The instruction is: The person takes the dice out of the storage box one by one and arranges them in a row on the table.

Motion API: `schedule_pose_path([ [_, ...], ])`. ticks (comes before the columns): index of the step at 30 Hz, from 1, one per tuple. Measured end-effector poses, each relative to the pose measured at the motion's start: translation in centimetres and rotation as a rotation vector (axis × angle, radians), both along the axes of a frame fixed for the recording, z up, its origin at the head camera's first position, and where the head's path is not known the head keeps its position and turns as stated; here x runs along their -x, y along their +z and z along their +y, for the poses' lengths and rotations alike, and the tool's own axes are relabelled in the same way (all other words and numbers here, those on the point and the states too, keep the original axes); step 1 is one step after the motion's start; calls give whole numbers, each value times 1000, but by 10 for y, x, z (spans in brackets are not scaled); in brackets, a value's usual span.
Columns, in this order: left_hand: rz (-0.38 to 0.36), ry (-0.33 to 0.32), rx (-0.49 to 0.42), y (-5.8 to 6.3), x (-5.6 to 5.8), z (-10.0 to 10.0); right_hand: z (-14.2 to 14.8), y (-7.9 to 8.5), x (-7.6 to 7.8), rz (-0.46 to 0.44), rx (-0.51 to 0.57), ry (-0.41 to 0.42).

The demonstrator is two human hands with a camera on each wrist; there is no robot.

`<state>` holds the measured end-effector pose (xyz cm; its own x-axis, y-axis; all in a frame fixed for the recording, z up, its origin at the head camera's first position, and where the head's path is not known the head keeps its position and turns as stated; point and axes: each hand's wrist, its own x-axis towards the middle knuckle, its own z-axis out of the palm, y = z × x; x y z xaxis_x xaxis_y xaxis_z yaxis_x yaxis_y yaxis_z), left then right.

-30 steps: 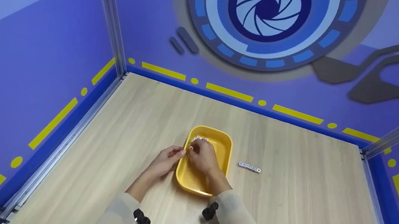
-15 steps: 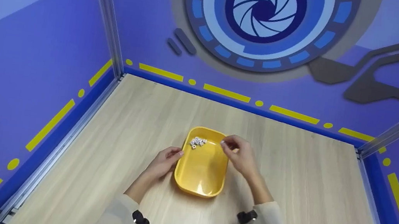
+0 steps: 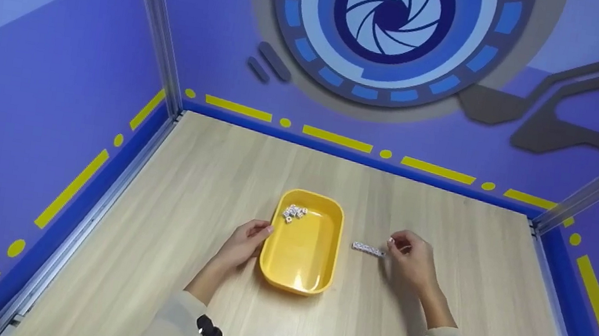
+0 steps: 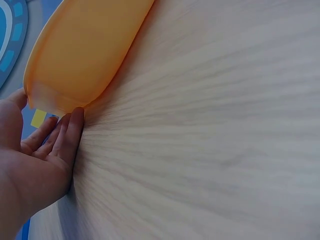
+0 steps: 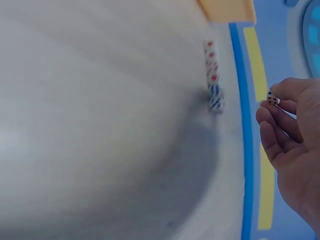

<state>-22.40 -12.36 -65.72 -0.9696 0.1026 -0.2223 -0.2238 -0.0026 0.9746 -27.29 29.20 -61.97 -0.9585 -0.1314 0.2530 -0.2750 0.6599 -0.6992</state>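
A yellow plastic tray stands on the table, with several white dice in its far left corner. My left hand holds the tray's left side, its thumb at the rim and its fingers against the outer wall, as the left wrist view shows. To the right of the tray lies a straight row of dice, its upper faces showing red and blue pips in the right wrist view. My right hand pinches one white die between thumb and fingertips, held above the row's right end.
Around the tray and row spreads a pale wooden tabletop. Blue walls with yellow dashes and metal posts enclose it at the back and sides.
My right hand has left the inside of the tray with a die and moved right, across the tray's rim, to the row's right end. The left hand has stayed at the tray.
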Motion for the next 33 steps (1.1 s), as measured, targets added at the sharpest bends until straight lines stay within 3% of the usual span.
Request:
schedule_pose_path([
  [7,-3,1,0,2,0,0,23,-20,-9,-64,-73,-41],
  [12,-6,-15,-23,2,-1,-1,26,-30,-12,-62,-123,-13],
  [22,-17,1,4,4,2,2,22,-35,-11,-55,-145,-16],
  [29,-23,-4,-31,6,0,1,17,-39,-12,-56,-138,-17],
  [33,-34,12,8,3,1,2,17,-40,-13,-57,-140,-16],
])
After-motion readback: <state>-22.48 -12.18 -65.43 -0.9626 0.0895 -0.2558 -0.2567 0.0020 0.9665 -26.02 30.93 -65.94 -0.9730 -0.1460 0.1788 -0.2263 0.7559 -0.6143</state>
